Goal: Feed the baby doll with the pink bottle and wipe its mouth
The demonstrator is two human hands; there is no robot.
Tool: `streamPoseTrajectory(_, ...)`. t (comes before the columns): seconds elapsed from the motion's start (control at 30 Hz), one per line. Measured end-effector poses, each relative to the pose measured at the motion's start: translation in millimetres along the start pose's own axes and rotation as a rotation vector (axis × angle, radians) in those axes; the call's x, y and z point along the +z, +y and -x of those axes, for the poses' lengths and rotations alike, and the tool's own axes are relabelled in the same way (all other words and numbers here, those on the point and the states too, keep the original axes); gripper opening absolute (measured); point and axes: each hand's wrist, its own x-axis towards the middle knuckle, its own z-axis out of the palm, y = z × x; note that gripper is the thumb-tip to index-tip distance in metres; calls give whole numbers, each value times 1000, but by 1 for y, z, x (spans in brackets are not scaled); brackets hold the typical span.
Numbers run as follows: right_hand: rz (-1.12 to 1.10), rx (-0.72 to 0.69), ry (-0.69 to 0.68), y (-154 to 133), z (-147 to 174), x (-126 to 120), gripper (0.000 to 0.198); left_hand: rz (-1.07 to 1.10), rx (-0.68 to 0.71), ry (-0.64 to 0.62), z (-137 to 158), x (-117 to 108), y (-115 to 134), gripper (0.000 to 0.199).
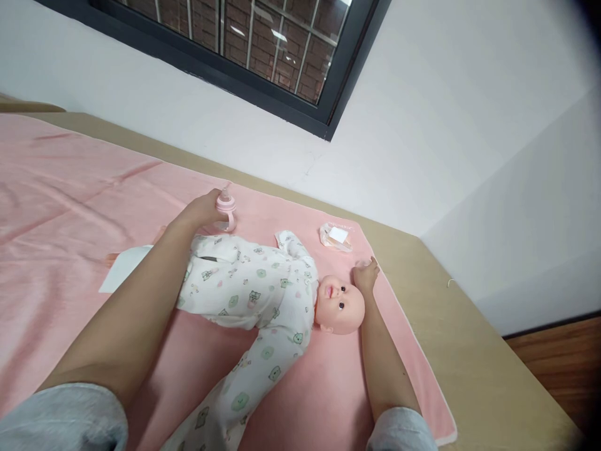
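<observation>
My left hand [206, 212] is closed around a baby bottle [226, 213] with a pink collar and handle. The bottle's clear teat is uncovered and points up. Beyond the doll's head, my right hand [366, 275] is curled around a small clear plastic piece, perhaps a cap, mostly hidden by the fingers. Between my arms a baby doll [253, 282] lies on its back, its head [340, 305] to the right. It wears a white outfit printed with green and brown animals, and one sleeve stretches towards me. My left forearm passes over the doll's lower end.
A clear plastic packet [336, 237] with a white label lies near my right hand. A pale green-white sheet [124, 269] lies partly under my left forearm. The pink blanket [56, 207] covers much of the wooden table [422, 300]. A wall with a dark-framed window [323, 119] stands behind.
</observation>
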Motion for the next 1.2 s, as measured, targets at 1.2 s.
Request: streamPoseTrajectory(1.2, -734, -734, -365, -183, 120, -117, 67, 154, 570, 178, 117, 0, 216, 64)
